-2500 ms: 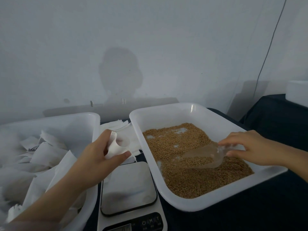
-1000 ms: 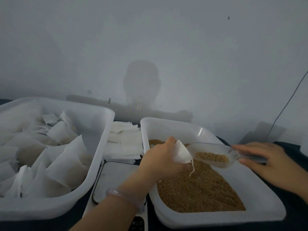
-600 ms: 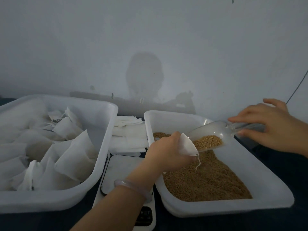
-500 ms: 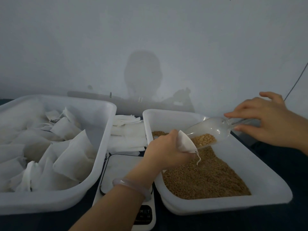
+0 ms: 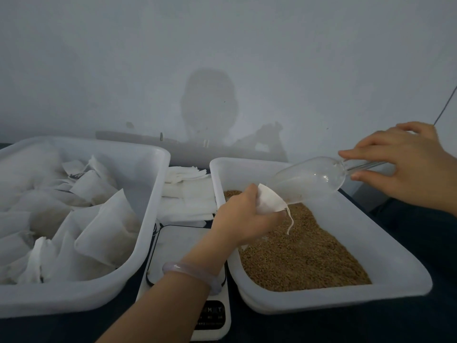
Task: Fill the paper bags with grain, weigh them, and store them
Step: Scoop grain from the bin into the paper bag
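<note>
My left hand [image 5: 243, 216] grips a small white paper bag [image 5: 269, 203] over the white tray [image 5: 385, 256] that holds brown grain [image 5: 301, 253]. A drawstring hangs from the bag. My right hand [image 5: 405, 167] holds the handle of a clear plastic scoop [image 5: 311, 178], tilted down with its mouth at the bag's opening. The scoop looks empty of grain. A digital scale [image 5: 178, 246] sits between the two trays, under my left forearm.
A large white tub [image 5: 138, 273] on the left holds several filled paper bags [image 5: 103, 229]. A stack of flat empty bags [image 5: 189, 196] lies behind the scale. A pale wall stands close behind. A dark cloth covers the table.
The scoop has tipped up steeply and its grain has gone from it, at the mouth of the bag. My left hand has stayed over the grain tray, holding the bag.
</note>
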Demonstrator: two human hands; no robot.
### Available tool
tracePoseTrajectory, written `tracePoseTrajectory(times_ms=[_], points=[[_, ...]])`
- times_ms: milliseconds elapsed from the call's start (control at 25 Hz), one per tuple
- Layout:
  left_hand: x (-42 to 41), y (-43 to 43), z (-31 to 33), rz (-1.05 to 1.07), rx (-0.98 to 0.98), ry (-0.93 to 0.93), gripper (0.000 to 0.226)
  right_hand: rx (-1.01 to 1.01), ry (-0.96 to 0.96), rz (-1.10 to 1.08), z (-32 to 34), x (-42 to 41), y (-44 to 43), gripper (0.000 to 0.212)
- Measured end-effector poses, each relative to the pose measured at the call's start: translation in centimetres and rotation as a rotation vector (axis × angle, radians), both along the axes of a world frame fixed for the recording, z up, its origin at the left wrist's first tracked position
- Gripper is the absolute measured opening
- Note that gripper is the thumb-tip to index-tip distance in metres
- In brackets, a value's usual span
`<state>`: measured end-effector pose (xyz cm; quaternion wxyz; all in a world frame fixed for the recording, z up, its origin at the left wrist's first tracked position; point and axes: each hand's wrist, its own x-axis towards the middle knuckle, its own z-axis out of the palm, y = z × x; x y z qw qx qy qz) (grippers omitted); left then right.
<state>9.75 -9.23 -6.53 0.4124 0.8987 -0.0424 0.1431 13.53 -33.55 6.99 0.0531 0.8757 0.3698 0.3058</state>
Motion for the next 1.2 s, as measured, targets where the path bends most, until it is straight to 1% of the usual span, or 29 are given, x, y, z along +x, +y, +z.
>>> tracePoseTrajectory(times_ms=[120,160,280,400,480,600,760,840,960,1080,1200], points=[[-0.1,0.1,0.2,-0.006,-0.083,-0.005,0.047,0.149,0.148,-0.080,-1.2,0.9,-1.4,0.028],[-0.2,0.1,0.2,-0.002,-0.095,-0.007,0.047,0.167,0.209,-0.130,-2.1,1.1,-1.7,0.028],[-0.4,0.1,0.3,0.004,-0.122,-0.011,0.050,0.060,0.334,-0.216,-6.7,1.0,-1.5,0.033],[-0.4,0.1,0.2,-0.010,-0.134,-0.032,0.047,-0.079,0.469,-0.172,-10.6,0.0,0.1,0.028],[-0.3,0.2,0.1,-0.010,-0.131,-0.037,0.044,-0.113,0.558,-0.118,-11.7,-0.2,0.7,0.023],[-0.2,0.2,0.1,-0.011,-0.134,-0.039,0.043,-0.044,0.661,-0.069,-11.6,-0.4,0.7,0.024],[-0.2,0.2,0.1,-0.022,-0.156,-0.036,0.043,0.145,0.781,-0.088,-10.3,-0.5,-1.2,0.031],[-0.3,0.2,0.2,-0.022,-0.177,-0.031,0.046,0.214,0.793,-0.122,-8.9,-0.5,-2.6,0.029],[-0.4,0.2,0.3,-0.030,-0.165,-0.021,0.049,0.289,0.743,-0.143,-5.8,-0.1,-4.1,0.031],[-0.2,0.2,0.1,-0.037,-0.052,-0.013,0.043,0.335,0.648,-0.115,-2.5,0.1,-3.9,0.033],[0.0,0.1,-0.1,-0.023,0.063,-0.020,0.045,0.273,0.543,-0.049,-0.3,-0.3,-2.1,0.032]])
